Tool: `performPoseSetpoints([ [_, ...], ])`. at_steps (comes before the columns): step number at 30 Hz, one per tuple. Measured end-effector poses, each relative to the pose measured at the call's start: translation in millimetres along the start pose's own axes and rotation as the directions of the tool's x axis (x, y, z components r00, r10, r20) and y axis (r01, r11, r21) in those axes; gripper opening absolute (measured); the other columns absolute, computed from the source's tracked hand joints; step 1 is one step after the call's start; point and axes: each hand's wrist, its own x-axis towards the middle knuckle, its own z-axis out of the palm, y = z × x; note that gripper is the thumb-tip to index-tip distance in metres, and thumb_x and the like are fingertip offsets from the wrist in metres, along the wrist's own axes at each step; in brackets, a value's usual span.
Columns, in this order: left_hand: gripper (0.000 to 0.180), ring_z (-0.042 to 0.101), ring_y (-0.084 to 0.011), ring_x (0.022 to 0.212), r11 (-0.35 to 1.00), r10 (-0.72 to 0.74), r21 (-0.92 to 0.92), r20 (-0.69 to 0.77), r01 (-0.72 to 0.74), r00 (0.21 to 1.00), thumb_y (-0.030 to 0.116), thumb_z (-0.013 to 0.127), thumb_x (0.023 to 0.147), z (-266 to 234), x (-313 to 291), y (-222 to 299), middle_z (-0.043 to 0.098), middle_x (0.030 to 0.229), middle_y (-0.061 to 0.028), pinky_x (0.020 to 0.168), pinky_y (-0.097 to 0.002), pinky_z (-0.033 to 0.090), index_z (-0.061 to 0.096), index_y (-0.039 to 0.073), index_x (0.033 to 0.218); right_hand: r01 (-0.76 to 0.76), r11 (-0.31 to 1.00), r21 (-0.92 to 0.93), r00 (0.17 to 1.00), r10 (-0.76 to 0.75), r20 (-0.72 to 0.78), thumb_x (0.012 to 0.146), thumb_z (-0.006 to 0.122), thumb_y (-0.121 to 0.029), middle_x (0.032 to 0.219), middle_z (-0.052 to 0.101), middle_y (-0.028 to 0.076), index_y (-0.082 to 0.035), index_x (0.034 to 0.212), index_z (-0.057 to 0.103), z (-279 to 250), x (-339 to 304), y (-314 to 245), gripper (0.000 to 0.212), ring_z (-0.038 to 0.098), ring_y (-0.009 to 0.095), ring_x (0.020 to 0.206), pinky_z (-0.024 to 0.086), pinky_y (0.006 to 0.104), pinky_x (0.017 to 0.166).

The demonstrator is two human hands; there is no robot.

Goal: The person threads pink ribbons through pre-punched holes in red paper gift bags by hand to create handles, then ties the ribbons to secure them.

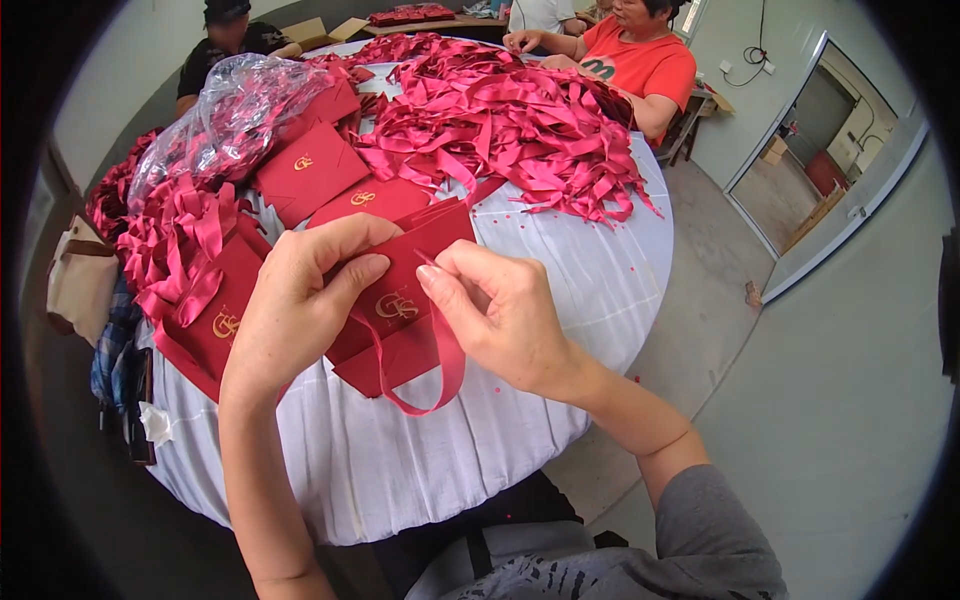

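A dark red paper gift bag with a gold emblem on its face is held up over the near side of the table. My left hand is closed on the bag's upper edge, with the thumb in front. A pink-red ribbon hangs from the bag in a long loop across its front. Thumb and forefinger of my right hand pinch a ribbon end close to the bag's top edge. Behind the bag lie more flat red bags, and another red bag rests left of my left wrist.
A large heap of pink-red ribbons covers the far side of the round white-covered table. At the left, clear plastic lies over bags beside more ribbons. Two people sit across the table. A doorway stands at right.
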Motion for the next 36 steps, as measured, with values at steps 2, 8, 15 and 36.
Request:
performPoseSetpoints([
  [2,0.016,0.056,-0.0107,0.07,0.997,0.051,0.051,-0.01,-0.05,0.999,-0.001,0.058,0.083,-0.2,-0.6,2.2,0.063,0.075,-0.012,0.067,-0.0263,0.046,0.062,-0.004,0.099,-0.007,1.0,-0.014,1.0,0.007,-0.011,0.087,0.06,-0.008,0.056,0.054,0.016,-0.001,0.07,0.052,0.1,1.1,-1.6,0.019,0.054,0.031,0.047,0.039,0.0371,0.044],
  [8,0.016,0.057,-0.0244,0.068,0.935,0.153,0.331,-0.054,-0.127,0.987,0.006,0.062,0.081,10.1,-3.5,8.5,0.064,0.074,-0.0107,0.073,-0.0314,0.035,0.066,0.005,0.097,0.021,0.988,-0.155,0.999,-0.026,-0.027,0.085,0.058,-0.007,0.055,0.053,0.018,-0.001,0.067,0.049,-7.5,1.0,-6.4,0.021,0.055,0.035,0.05,0.039,0.0419,0.046],
  [15,0.019,0.055,-0.0244,0.064,0.835,0.287,0.51,-0.081,-0.207,0.955,0.005,0.062,0.079,15.8,-10.0,17.7,0.059,0.066,-0.0094,0.066,-0.034,0.033,0.066,0.006,0.097,0.046,0.953,-0.299,0.999,-0.044,0.014,0.084,0.057,-0.008,0.055,0.054,0.019,-0.001,0.065,0.049,-7.8,5.5,-14.3,0.021,0.055,0.038,0.051,0.041,0.0459,0.048],
  [36,0.018,0.056,-0.008,0.079,0.999,0.011,-0.049,-0.022,-0.012,1.0,-0.004,0.055,0.085,-3.0,-2.7,-2.2,0.065,0.083,-0.0069,0.075,-0.0247,0.047,0.061,-0.007,0.101,-0.033,0.996,-0.081,0.997,0.039,0.062,0.092,0.054,-0.015,0.055,0.046,0.019,0.0,0.071,0.048,-8.8,4.0,0.1,0.026,0.048,0.035,0.048,0.035,0.0407,0.046],
])
